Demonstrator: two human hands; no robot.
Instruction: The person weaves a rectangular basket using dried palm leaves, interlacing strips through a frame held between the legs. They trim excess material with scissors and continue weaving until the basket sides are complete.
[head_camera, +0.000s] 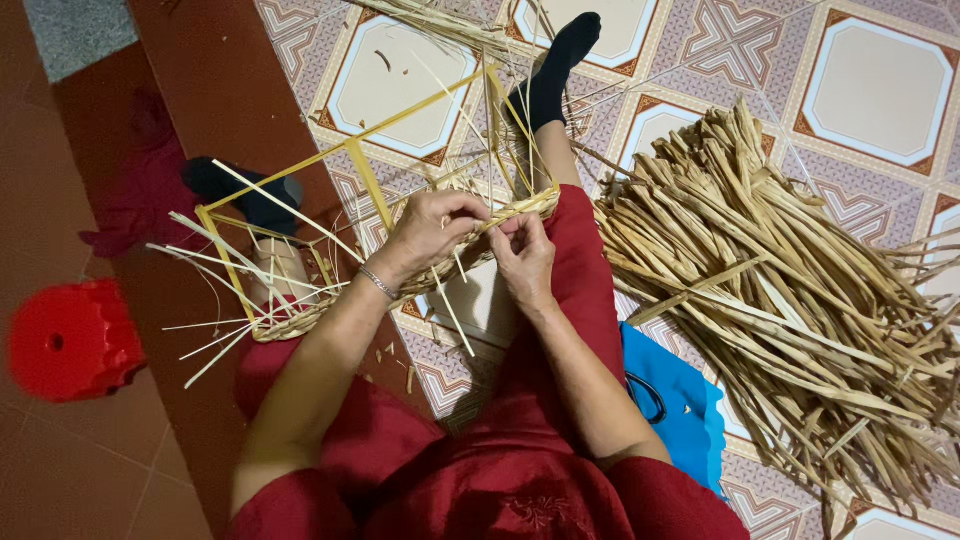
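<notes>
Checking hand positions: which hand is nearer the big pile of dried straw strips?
Right. The right hand works the woven rim beside the straw pile; the left hand sits farther away, on the rim's other side.

Woven rim (440, 265): pale straw braid, curved, running from 8 o'clock to 2 o'clock across the lap, loose strand ends sticking out at its lower left. Frame (350, 160): yellow strip rectangle, tilted, standing at 11 o'clock, joined to the rim.
</notes>
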